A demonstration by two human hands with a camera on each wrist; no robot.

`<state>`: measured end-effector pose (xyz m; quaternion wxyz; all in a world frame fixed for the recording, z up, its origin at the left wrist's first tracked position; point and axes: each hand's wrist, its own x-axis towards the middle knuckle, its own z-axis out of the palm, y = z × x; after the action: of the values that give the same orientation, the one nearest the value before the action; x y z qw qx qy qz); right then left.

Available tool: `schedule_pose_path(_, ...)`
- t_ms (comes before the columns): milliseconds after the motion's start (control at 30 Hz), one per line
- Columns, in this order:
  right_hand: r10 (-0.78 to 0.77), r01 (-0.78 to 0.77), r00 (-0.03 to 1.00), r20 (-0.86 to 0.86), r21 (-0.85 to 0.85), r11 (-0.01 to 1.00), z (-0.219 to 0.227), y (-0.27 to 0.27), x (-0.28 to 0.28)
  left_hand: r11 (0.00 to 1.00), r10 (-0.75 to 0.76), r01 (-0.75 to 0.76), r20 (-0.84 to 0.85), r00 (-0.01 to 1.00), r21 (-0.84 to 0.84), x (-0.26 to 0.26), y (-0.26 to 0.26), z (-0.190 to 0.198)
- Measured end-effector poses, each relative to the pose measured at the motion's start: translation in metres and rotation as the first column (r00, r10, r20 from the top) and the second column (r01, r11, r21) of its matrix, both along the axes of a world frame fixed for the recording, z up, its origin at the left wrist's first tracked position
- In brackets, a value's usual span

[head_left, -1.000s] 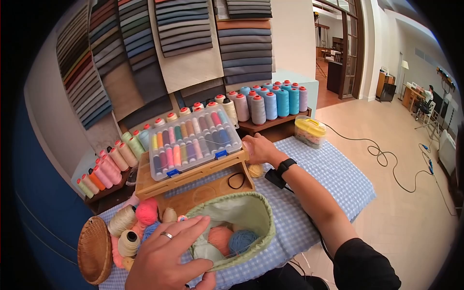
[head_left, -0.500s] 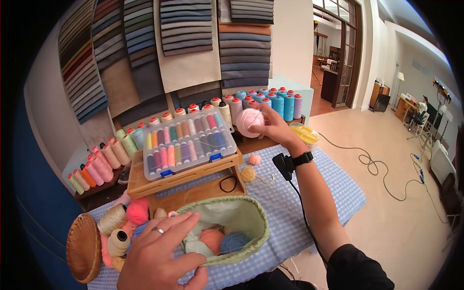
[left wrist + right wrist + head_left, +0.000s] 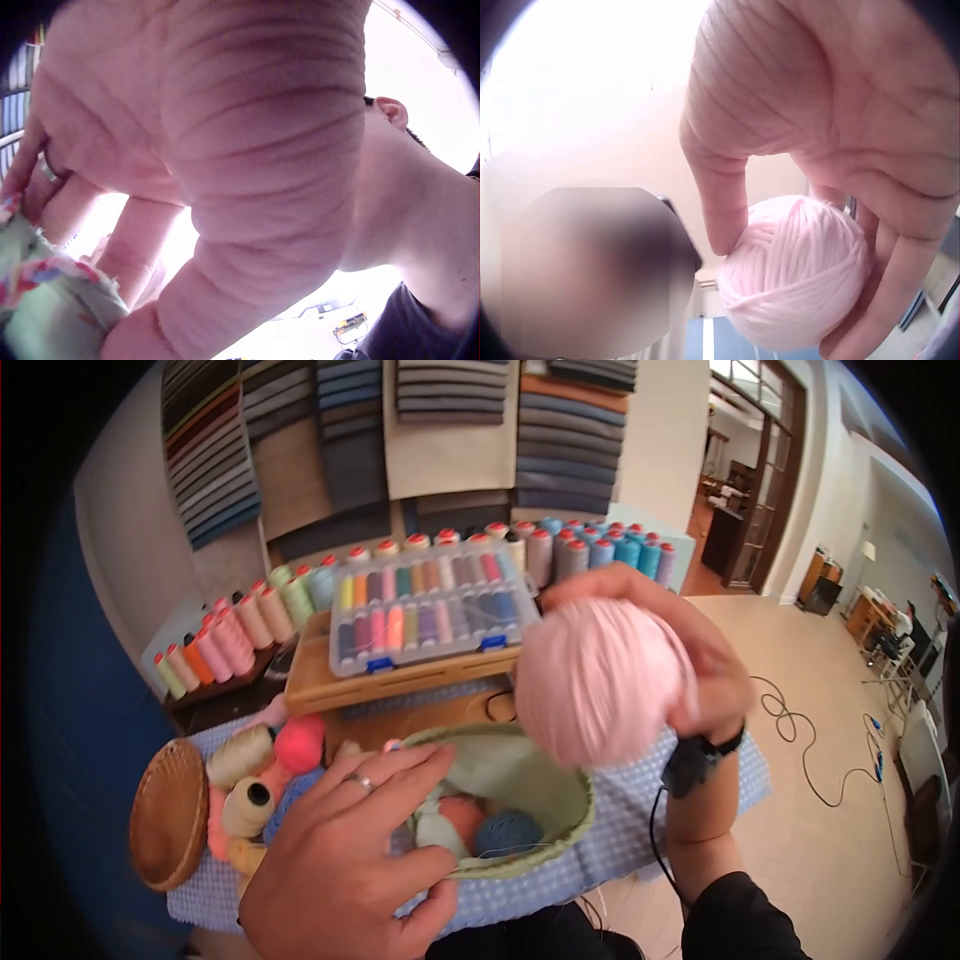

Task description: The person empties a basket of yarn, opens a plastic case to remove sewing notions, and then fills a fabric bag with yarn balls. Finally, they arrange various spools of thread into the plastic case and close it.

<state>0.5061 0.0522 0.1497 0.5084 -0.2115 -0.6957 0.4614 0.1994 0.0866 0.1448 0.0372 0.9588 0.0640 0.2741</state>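
Note:
In the head view my right hand (image 3: pixel 718 650) holds a pale pink yarn ball (image 3: pixel 600 685) up close to the camera, above the right side of a green fabric bag (image 3: pixel 565 790). The right wrist view shows the thumb and fingers of that hand (image 3: pixel 840 97) around the ball (image 3: pixel 795 274). My left hand (image 3: pixel 335 860) pinches the bag's left rim; in the left wrist view the green cloth (image 3: pixel 60 319) with a braided trim lies at the fingers of this hand (image 3: pixel 225 142). Inside the open bag are a peach yarn ball (image 3: pixel 462 820) and a blue yarn ball (image 3: pixel 510 832).
Behind the bag stands a wooden stand (image 3: pixel 320 680) bearing a clear case of thread spools (image 3: pixel 430 605). Left are a wicker basket (image 3: pixel 170 815), a coral yarn ball (image 3: pixel 300 742) and cream cones (image 3: pixel 248 808). Thread cones (image 3: pixel 628 550) line the back on shelves.
My right hand reached beside the stand, lifted the pink ball and brought it nearer the camera and the bag. My left hand has stayed at the bag's rim. The head view has shifted.

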Motion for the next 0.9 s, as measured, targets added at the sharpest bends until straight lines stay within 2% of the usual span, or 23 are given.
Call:
schedule_pose_path(33, -0.088, 0.079, 0.993, -0.076, -0.115, 0.990, 0.001, -0.013, -0.026, 1.000, -0.008, 0.007, -0.003, 1.000, -0.019, 0.000, -0.001, 0.000)
schedule_pose_path(67, -0.211, 0.206, 0.970, -0.124, -0.050, 0.977, -0.011, -0.018, -0.041, 0.999, 0.004, -0.005, -0.013, 1.000, -0.033, -0.001, -0.001, 0.001)
schedule_pose_path(100, -0.312, 0.309, 0.946, -0.085, -0.043, 0.950, -0.013, -0.032, -0.055, 1.000, -0.009, 0.008, -0.047, 0.999, -0.029, -0.001, -0.002, 0.004)
schedule_pose_path(133, -0.358, 0.349, 0.917, 0.175, 0.084, 0.933, -0.007, -0.040, -0.051, 0.999, -0.025, 0.023, -0.078, 0.997, -0.023, -0.001, -0.003, 0.006)
schedule_pose_path(200, -0.119, 0.037, 0.924, 0.363, 0.224, 0.974, -0.009, -0.030, -0.046, 1.000, -0.021, 0.019, -0.076, 0.997, -0.020, -0.002, -0.005, 0.004)
schedule_pose_path(233, -0.115, 0.037, 0.926, 0.361, 0.218, 0.975, -0.008, -0.032, -0.048, 1.000, -0.019, 0.019, -0.071, 0.997, -0.007, -0.002, -0.006, 0.004)
schedule_pose_path(300, -0.059, 0.024, 0.798, 0.600, 0.065, 0.998, -0.002, -0.038, -0.054, 0.999, -0.026, 0.025, -0.081, 0.996, -0.022, -0.003, -0.009, 0.006)
schedule_pose_path(333, -0.056, 0.024, 0.799, 0.598, 0.060, 0.998, 0.001, -0.039, -0.059, 0.999, -0.034, 0.032, -0.087, 0.996, -0.027, -0.003, -0.010, 0.006)
schedule_pose_path(400, -0.100, 0.174, 0.653, 0.751, -0.020, 0.985, 0.003, -0.040, -0.071, 0.999, -0.038, 0.038, -0.083, 0.996, -0.007, -0.003, -0.008, 0.003)
schedule_pose_path(433, -0.135, 0.147, 0.659, 0.740, 0.049, 0.988, -0.005, -0.035, -0.072, 0.999, -0.041, 0.043, -0.078, 0.996, 0.019, -0.003, -0.007, 0.002)
schedule_pose_path(467, -0.134, 0.149, 0.660, 0.739, 0.046, 0.988, -0.009, -0.033, -0.075, 0.999, -0.043, 0.045, -0.081, 0.996, 0.016, -0.002, -0.008, 0.002)
schedule_pose_path(567, -0.334, 0.170, 0.553, 0.763, 0.289, 0.942, -0.025, -0.024, -0.083, 0.999, -0.036, 0.033, -0.083, 0.996, -0.031, -0.003, -0.015, 0.007)
schedule_pose_path(633, -0.359, 0.167, 0.592, 0.722, 0.326, 0.931, -0.031, -0.017, -0.084, 0.995, 0.057, -0.064, -0.090, 0.994, -0.078, -0.007, -0.021, 0.011)
schedule_pose_path(667, -0.378, 0.159, 0.627, 0.681, 0.364, 0.918, -0.032, -0.015, -0.083, 0.995, 0.053, -0.060, -0.094, 0.994, -0.078, -0.008, -0.020, 0.013)
schedule_pose_path(733, -0.358, 0.165, 0.610, 0.706, 0.329, 0.930, -0.029, -0.014, -0.080, 0.995, 0.064, -0.074, -0.142, 0.988, -0.067, -0.010, -0.019, 0.015)
schedule_pose_path(800, -0.379, 0.102, 0.549, 0.745, 0.391, 0.915, -0.029, -0.014, -0.076, 0.995, 0.062, -0.071, -0.142, 0.988, -0.063, -0.009, -0.018, 0.015)
schedule_pose_path(900, -0.360, 0.131, 0.499, 0.788, 0.342, 0.931, -0.010, -0.027, -0.070, 0.995, 0.069, -0.077, -0.126, 0.990, -0.057, -0.008, -0.018, 0.013)
